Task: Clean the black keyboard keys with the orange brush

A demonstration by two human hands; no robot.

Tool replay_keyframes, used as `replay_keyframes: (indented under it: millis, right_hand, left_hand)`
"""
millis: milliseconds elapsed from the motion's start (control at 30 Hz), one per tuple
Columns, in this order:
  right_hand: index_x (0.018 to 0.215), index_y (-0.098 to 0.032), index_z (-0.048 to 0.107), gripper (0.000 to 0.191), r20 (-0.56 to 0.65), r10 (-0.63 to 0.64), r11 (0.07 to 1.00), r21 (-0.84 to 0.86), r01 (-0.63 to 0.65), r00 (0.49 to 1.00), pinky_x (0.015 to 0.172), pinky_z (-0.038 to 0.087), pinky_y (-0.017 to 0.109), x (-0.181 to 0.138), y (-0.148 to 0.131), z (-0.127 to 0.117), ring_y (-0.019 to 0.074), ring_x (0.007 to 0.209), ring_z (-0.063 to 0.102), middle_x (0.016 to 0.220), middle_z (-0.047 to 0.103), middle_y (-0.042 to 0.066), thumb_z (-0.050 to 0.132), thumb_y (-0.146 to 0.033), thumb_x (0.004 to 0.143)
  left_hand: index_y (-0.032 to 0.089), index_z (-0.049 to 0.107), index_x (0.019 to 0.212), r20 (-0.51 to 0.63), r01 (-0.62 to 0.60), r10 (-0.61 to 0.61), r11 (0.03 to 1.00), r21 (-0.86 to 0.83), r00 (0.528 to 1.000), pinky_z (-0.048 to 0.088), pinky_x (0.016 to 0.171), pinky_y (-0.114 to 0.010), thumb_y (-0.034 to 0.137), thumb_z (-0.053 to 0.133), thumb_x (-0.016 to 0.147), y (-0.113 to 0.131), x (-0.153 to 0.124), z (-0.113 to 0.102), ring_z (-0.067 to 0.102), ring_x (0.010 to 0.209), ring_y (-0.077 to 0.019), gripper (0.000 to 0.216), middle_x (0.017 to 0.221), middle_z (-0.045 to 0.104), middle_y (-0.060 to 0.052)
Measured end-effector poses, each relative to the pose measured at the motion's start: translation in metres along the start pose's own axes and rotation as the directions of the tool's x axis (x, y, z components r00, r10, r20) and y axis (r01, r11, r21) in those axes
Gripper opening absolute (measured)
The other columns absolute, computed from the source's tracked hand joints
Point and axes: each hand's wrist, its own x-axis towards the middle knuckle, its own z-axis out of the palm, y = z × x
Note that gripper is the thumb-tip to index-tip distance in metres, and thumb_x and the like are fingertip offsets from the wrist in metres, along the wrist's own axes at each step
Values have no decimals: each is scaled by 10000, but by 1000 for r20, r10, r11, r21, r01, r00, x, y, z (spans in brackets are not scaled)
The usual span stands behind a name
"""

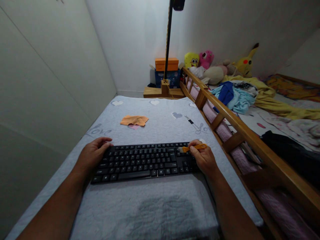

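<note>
A black keyboard [145, 161] lies across a light blue quilted cover [155, 206] in front of me. My left hand [93, 153] rests on the keyboard's left end, fingers curled over its far corner. My right hand [203, 156] is closed on a small orange brush [193, 147], whose bristles touch the keys at the keyboard's far right. An orange cloth [134, 120] lies on the cover beyond the keyboard, apart from both hands.
A small black-and-white object [191, 121] lies on the cover at the right. A wooden bed rail [237, 128] runs along the right side, with clothes and plush toys [200, 60] behind it. A wooden stand with a pole [166, 83] and boxes [167, 64] stand at the far end. White walls close the left.
</note>
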Motion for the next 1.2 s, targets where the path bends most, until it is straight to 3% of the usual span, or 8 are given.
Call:
replay_keyframes:
  millis: [167, 300, 467, 600, 767, 1033, 1200]
  right_hand:
    - [774, -228, 602, 196, 52, 61, 992, 103, -67, 997, 586, 387, 297, -3, 6, -2, 160, 591, 509, 622, 525, -23, 504, -316, 919]
    - [810, -227, 617, 202, -38, 122, 975, 190, -113, 992, 567, 383, 295, -6, 12, -3, 161, 586, 501, 635, 528, -24, 505, -336, 938]
    - [803, -230, 614, 212, -134, 76, 994, 93, -64, 988, 615, 396, 303, -3, 8, -4, 171, 636, 528, 672, 550, -16, 503, -340, 946]
    - [806, -232, 610, 206, -110, 30, 999, -23, -33, 993, 637, 395, 304, -1, 5, -4, 172, 645, 542, 667, 562, -19, 498, -336, 943]
    - [767, -235, 594, 192, -57, 29, 998, -48, -32, 998, 625, 384, 308, 0, 4, -5, 171, 628, 534, 653, 574, -17, 499, -323, 910]
    - [686, -235, 563, 181, -21, 113, 983, 144, -109, 993, 552, 343, 300, -4, 6, -9, 154, 553, 441, 580, 471, -27, 524, -303, 849]
    - [760, -225, 607, 202, -50, 153, 958, 252, -136, 987, 539, 341, 291, -7, 15, -8, 154, 559, 449, 595, 479, -26, 516, -334, 904]
  left_hand:
    - [207, 694, 1052, 4, -16, 16, 999, 38, 1000, 497, 693, -293, 524, 626, 730, 0, 0, -1, 676, 775, -216, 457, 912, 775, -37]
    - [204, 694, 1054, -4, -15, 15, 999, 48, 1000, 507, 730, -304, 514, 617, 735, 1, 0, -1, 681, 794, -223, 452, 913, 774, -38]
    - [205, 700, 1050, -5, -18, 18, 997, 76, 1000, 507, 753, -310, 505, 609, 731, 3, 0, -1, 684, 825, -235, 447, 907, 777, -38]
    - [200, 697, 1049, -3, -25, 25, 998, 65, 1000, 506, 766, -308, 502, 611, 732, 3, 0, -1, 687, 836, -233, 447, 919, 776, -43]
    - [206, 690, 1038, -1, -17, 17, 999, 29, 1000, 513, 737, -307, 512, 615, 722, 4, -2, -1, 692, 829, -236, 446, 913, 775, -39]
    - [203, 699, 1037, -2, -39, 39, 997, 70, 999, 509, 719, -290, 506, 612, 732, 1, 1, -2, 692, 793, -217, 439, 897, 777, -31]
    - [210, 702, 1042, -6, -35, 36, 998, 57, 999, 498, 688, -288, 524, 610, 734, -1, 1, -2, 685, 778, -216, 449, 903, 777, -30]
